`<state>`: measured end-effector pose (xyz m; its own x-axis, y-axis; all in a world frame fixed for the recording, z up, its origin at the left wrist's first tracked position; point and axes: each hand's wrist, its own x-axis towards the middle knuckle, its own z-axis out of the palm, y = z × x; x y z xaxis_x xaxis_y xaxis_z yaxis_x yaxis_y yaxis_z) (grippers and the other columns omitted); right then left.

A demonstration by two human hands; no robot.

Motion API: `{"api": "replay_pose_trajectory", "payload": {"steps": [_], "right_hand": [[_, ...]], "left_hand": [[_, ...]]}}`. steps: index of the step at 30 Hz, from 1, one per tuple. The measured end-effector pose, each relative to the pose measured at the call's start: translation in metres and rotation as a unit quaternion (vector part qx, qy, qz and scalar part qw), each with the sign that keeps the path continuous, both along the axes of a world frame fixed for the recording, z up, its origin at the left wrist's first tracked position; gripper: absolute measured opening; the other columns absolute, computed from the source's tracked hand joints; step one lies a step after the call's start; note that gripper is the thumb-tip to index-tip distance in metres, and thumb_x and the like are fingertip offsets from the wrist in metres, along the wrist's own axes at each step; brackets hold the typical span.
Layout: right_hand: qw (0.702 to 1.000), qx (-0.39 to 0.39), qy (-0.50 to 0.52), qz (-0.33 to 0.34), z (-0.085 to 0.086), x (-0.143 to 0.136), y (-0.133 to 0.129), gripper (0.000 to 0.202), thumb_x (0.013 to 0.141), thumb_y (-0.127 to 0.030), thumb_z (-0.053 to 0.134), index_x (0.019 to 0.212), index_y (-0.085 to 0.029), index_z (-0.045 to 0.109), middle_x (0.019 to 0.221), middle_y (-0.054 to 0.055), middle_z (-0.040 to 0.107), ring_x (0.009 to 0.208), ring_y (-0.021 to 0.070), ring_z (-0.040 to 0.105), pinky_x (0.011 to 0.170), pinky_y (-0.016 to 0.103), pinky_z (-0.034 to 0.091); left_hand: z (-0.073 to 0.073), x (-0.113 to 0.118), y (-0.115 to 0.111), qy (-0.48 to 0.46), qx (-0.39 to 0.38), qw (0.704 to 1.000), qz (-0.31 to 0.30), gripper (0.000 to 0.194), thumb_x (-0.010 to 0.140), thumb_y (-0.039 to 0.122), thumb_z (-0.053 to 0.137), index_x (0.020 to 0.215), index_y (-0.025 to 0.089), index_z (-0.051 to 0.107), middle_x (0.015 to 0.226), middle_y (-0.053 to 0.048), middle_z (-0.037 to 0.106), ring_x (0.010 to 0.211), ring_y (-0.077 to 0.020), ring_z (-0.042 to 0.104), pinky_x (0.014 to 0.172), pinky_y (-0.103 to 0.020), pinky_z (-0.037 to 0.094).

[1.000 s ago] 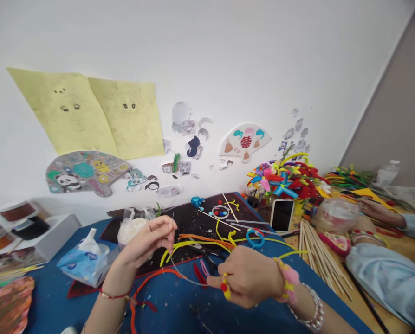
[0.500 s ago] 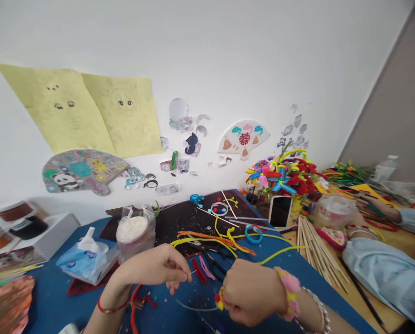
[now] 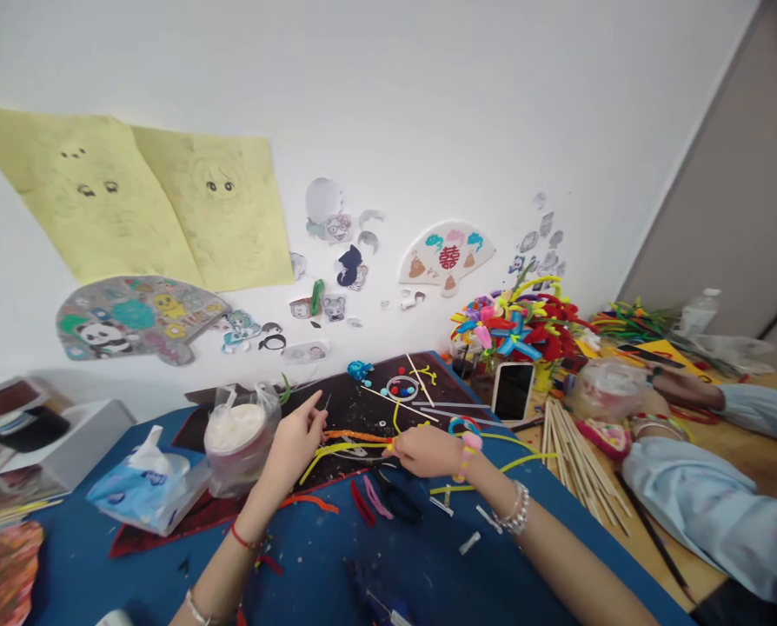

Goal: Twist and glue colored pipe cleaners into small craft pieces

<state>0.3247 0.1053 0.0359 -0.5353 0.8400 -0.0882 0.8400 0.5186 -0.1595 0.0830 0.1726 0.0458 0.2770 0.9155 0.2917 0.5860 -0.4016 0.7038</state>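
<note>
My left hand point(image 3: 299, 439) is over the dark mat, its thumb and forefinger pinched on a thin strand point(image 3: 327, 402) whose tip sticks up. My right hand point(image 3: 428, 450) is closed, knuckles up, with a bit of a small red-and-yellow piece point(image 3: 390, 445) showing at its fingertips; the rest is hidden. Between and beneath the hands lie yellow pipe cleaners point(image 3: 336, 450) and an orange one point(image 3: 353, 434). Just beyond is a clear ring dish point(image 3: 402, 388) with small red and blue pom-poms. Black-handled scissors point(image 3: 398, 500) and short red and pink pipe cleaners point(image 3: 376, 497) lie nearer me.
A tissue pack point(image 3: 147, 487) and a bagged white tub point(image 3: 235, 435) stand left. To the right are a phone point(image 3: 513, 391), pipe-cleaner flowers point(image 3: 515, 326) and wooden sticks point(image 3: 577, 461). Another person's sleeved arm point(image 3: 707, 513) rests at far right.
Both hands have moved forward, away from me, over the mat and pipe cleaners. The left hand has turned its fingertips upward. Small clips on the blue table have come into view.
</note>
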Motion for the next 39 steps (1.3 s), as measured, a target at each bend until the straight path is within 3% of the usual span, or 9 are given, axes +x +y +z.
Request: {"api": "replay_pose_trajectory", "payload": {"steps": [5,9,15,18,21,26,31,35,39], "right_hand": [[0.999,0.008,0.011,0.041,-0.023,0.004,0.017,0.032,0.081,-0.013,0.039,0.096,-0.015,0.068,0.099,0.009,0.068,0.083,0.0183,0.064,0.067,0.023,0.043],[0.997,0.016,0.032,0.063,-0.027,0.005,0.018,0.037,0.086,-0.015,0.036,0.108,-0.019,0.066,0.099,0.007,0.068,0.085,0.0172,0.064,0.069,0.023,0.043],[0.996,0.041,0.062,0.057,-0.022,0.014,0.024,0.035,0.089,-0.018,0.036,0.102,-0.016,0.068,0.095,0.008,0.069,0.081,0.0166,0.064,0.073,0.025,0.044],[0.994,0.049,0.08,0.055,-0.021,0.017,0.027,0.032,0.089,-0.021,0.038,0.1,-0.016,0.068,0.097,0.008,0.069,0.082,0.0161,0.064,0.074,0.025,0.044],[0.993,0.052,0.097,0.052,-0.019,0.02,0.027,0.034,0.091,-0.022,0.036,0.1,-0.017,0.069,0.094,0.007,0.07,0.081,0.0159,0.064,0.074,0.025,0.044],[0.989,0.044,0.133,0.045,-0.012,0.024,0.026,0.035,0.091,-0.022,0.037,0.102,-0.018,0.069,0.095,0.006,0.071,0.084,0.0147,0.064,0.077,0.023,0.044],[0.981,0.028,0.186,0.046,-0.009,0.027,0.028,0.033,0.09,-0.022,0.039,0.099,-0.019,0.07,0.1,0.004,0.07,0.086,0.0141,0.064,0.08,0.024,0.044],[0.97,0.024,0.241,0.013,-0.013,0.032,0.032,0.031,0.087,-0.021,0.042,0.098,-0.018,0.07,0.094,0.005,0.071,0.073,0.0129,0.062,0.071,0.023,0.044],[0.95,0.026,0.31,-0.038,-0.018,0.035,0.036,0.029,0.087,-0.024,0.045,0.101,-0.016,0.068,0.082,0.005,0.07,0.065,0.0126,0.06,0.062,0.023,0.044]], "left_hand": [[-0.027,0.001,0.02,-0.082,-0.064,0.995,-0.011,0.044,0.075,0.032,0.051,0.113,0.01,0.06,0.061,0.001,0.06,0.052,-0.0164,0.058,0.058,-0.028,0.045],[-0.033,-0.002,0.026,-0.178,-0.148,0.972,-0.031,0.032,0.073,0.028,0.058,0.099,0.011,0.064,0.063,0.001,0.059,0.048,-0.0129,0.056,0.05,-0.024,0.045],[-0.024,-0.009,0.025,-0.335,-0.279,0.899,-0.043,0.015,0.073,0.021,0.066,0.085,0.012,0.062,0.068,-0.003,0.061,0.055,-0.012,0.061,0.06,-0.025,0.054],[-0.025,-0.01,0.026,-0.397,-0.329,0.856,-0.045,0.005,0.077,0.015,0.062,0.078,0.01,0.061,0.069,-0.007,0.063,0.061,-0.0135,0.063,0.069,-0.028,0.056],[-0.029,-0.009,0.028,-0.438,-0.363,0.821,-0.047,0.006,0.08,0.011,0.058,0.075,0.009,0.06,0.075,-0.011,0.065,0.068,-0.0173,0.066,0.077,-0.033,0.056],[-0.03,-0.011,0.029,-0.488,-0.358,0.795,-0.039,0.009,0.081,0.008,0.055,0.073,0.012,0.058,0.071,-0.007,0.064,0.067,-0.0162,0.065,0.075,-0.034,0.057],[-0.026,-0.014,0.027,-0.502,-0.348,0.791,-0.035,0.008,0.08,0.008,0.057,0.073,0.011,0.058,0.068,-0.006,0.062,0.058,-0.0136,0.062,0.06,-0.026,0.056],[-0.024,-0.016,0.028,-0.522,-0.325,0.789,-0.02,0.011,0.081,0.006,0.056,0.072,0.012,0.056,0.066,-0.005,0.061,0.063,-0.0131,0.062,0.069,-0.026,0.056],[-0.023,-0.014,0.028,-0.541,-0.318,0.778,0.01,0.014,0.082,0.005,0.053,0.071,0.014,0.052,0.063,-0.002,0.057,0.058,-0.0113,0.06,0.063,-0.025,0.055]]}}
